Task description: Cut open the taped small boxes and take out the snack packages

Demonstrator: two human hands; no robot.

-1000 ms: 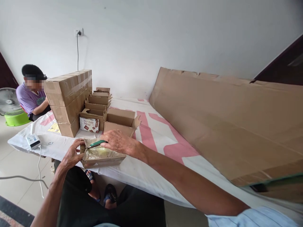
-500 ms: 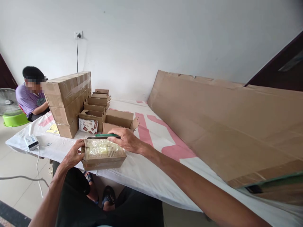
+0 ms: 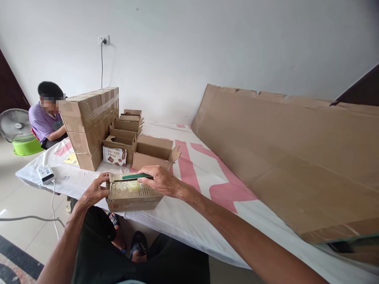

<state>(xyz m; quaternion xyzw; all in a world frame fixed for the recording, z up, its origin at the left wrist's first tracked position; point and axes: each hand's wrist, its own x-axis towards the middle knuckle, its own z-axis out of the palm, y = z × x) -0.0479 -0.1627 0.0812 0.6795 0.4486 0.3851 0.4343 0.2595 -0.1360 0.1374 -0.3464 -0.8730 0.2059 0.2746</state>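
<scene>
A small cardboard box [image 3: 133, 204] stands near the table's front edge, with clear plastic wrapping [image 3: 126, 190] and something pale yellow showing at its top. My left hand [image 3: 94, 192] grips the left end of this box, thumb and fingers at its upper edge. In my right hand [image 3: 162, 181] is a green-handled box cutter [image 3: 132, 177], held flat over the far side of the box top and pointing left. Its thin tip reaches over the wrapping; whether it touches cannot be told.
Behind stand opened cardboard boxes [image 3: 152, 159], a white "Su-per Meal" packet [image 3: 115, 156] and stacked sealed cartons [image 3: 89, 122]. A large cardboard sheet [image 3: 275, 157] leans at the right. On the left are a white device with a cable [image 3: 45, 174], a seated person [image 3: 47, 118] and a fan [image 3: 19, 125].
My right hand has brought the box cutter from beyond the box's far edge to over its top. My left hand keeps its grip. The whole view has shifted slightly.
</scene>
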